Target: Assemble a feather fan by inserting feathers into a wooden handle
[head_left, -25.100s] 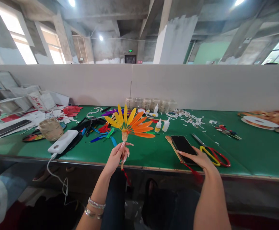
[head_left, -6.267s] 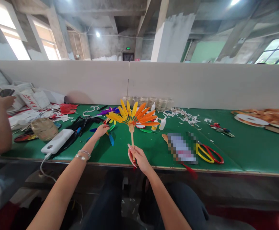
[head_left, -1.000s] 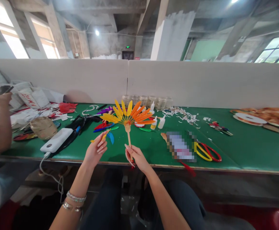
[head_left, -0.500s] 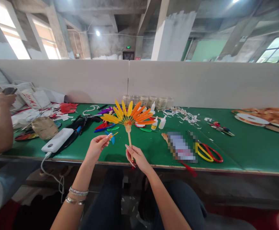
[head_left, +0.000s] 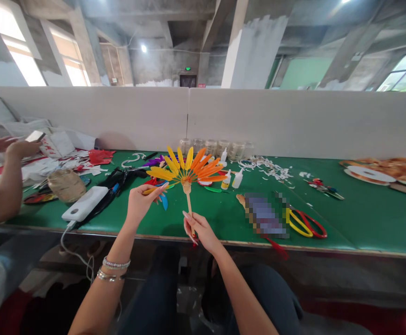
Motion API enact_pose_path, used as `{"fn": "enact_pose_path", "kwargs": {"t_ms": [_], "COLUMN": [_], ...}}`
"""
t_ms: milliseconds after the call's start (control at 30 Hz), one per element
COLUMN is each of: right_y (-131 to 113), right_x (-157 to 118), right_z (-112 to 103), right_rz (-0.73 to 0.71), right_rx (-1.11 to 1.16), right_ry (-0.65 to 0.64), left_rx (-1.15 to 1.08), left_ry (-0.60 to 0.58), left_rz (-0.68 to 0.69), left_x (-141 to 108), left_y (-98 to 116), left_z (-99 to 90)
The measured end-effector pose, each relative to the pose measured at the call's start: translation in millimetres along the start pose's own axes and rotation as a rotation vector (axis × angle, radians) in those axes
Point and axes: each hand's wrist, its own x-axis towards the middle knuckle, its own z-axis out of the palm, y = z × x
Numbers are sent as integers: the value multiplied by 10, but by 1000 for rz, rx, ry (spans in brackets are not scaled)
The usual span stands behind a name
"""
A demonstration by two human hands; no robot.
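Note:
My right hand (head_left: 200, 230) is shut on the thin wooden stick (head_left: 189, 207) of a fan of feathers (head_left: 186, 167). The fan's yellow and orange feathers spread out above the stick's top. My left hand (head_left: 142, 202) pinches a yellow feather (head_left: 150, 190) between its fingers, just below the fan's lower left edge. The feather's tip lies close to the fan, but I cannot tell whether they touch. Loose blue and green feathers (head_left: 164, 202) on the green table are partly hidden behind my left hand.
The green worktable (head_left: 370, 223) holds a white power bank (head_left: 84, 204), glue bottles (head_left: 236, 179), glass jars (head_left: 213, 149) and yellow-and-red-handled scissors (head_left: 306, 224). A blurred patch (head_left: 264, 216) covers one object. At left, a co-worker's hands (head_left: 21, 149) hold a phone (head_left: 34, 136).
My left hand has risen and brought the yellow feather up beside the fan's lower left edge. My right hand and the fan have barely moved. The co-worker's hands have shifted slightly.

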Motion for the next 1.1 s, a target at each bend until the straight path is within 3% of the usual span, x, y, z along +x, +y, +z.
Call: {"fn": "enact_pose_path", "kwargs": {"t_ms": [233, 567, 767, 1100], "right_y": [10, 27, 35, 90], "right_x": [2, 5, 1, 9], "right_z": [8, 6, 1, -27], "right_rz": [-2, 2, -5, -11], "right_rx": [12, 14, 10, 1], "right_ry": [-16, -45, -60, -70], "left_rx": [63, -37, -74, -51], "left_ry": [-183, -142, -179, -164], "left_rz": [-23, -37, -67, 7], "left_x": [170, 197, 272, 294], "left_y": [124, 157, 105, 112], "left_z": [-21, 9, -35, -49]}}
